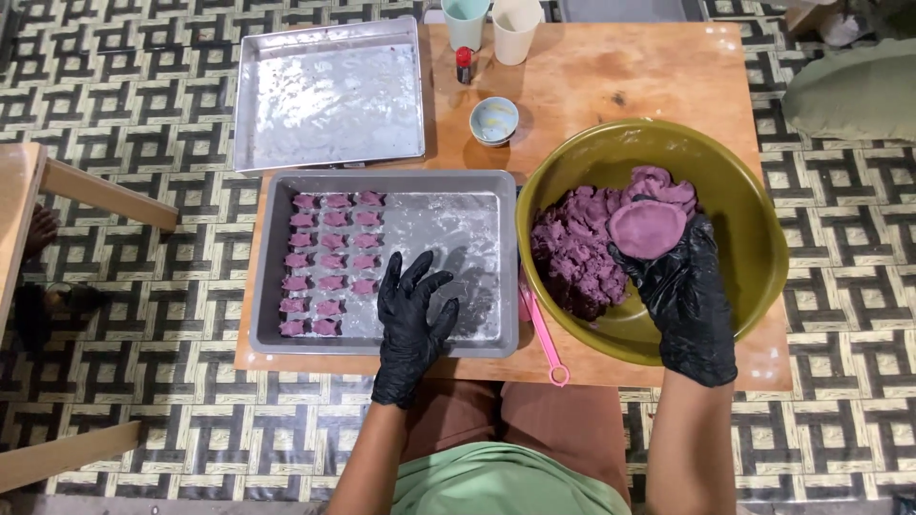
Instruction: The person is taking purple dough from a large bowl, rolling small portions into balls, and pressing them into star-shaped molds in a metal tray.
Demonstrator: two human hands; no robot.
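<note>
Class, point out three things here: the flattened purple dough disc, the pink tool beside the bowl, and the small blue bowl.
flattened dough disc (646, 228), head view, disc's centre.
pink tool (545, 336), head view, mid-handle.
small blue bowl (493, 119), head view, inside.

A wooden table (611, 76) bears two metal trays (329, 95); an olive bowl (735, 191); two cups (515, 29); a small dish (493, 120).

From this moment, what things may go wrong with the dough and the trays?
1. The flattened purple dough piece lies on the right hand fingers above the green bowl; it may tear or slip back onto the dough mass.
2. The left hand rests in the floured grey tray close to the star-shaped pieces; a sideways move may squash them.
3. The pink tool reaches the table edge and may fall.
</note>
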